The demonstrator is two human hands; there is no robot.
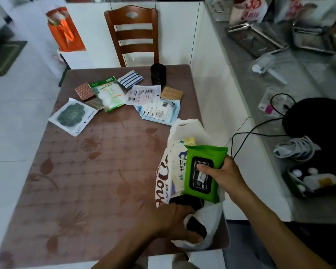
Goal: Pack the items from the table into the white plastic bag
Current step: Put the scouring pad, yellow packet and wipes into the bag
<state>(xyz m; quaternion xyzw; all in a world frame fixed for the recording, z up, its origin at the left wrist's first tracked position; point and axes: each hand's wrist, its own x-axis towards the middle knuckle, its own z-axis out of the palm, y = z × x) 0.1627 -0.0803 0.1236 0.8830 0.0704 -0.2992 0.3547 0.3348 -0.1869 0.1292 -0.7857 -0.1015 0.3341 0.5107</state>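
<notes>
Surface (105,171): brown, leaf pattern, chair (132,33) at far edge. White bag (208,216) sits at near-right corner of the surface, mouth open, partly filled: a white wipes pack (177,164) inside, something dark below it. Left hand (175,222) grips the bag's near edge, fingers curled round bunched plastic. Right hand (223,175) holds the green wipes pack (204,171) over the bag mouth, thumb on its black lid, fingers under; pack's lower end overlaps the bag opening, can't tell if it touches what's inside. Unpacked items clustered at far side, well apart from the bag: blue-white packet (159,111) nearest the bag, white receipt-like packet (144,94) overlapping it, green pouch (109,94), sachet with dark green disc (71,116) far left, striped cloth (130,80), black cup (158,73) upright near far edge, tan woven square (172,93) just beside the cup, reddish square (85,91) touching the green pouch.
</notes>
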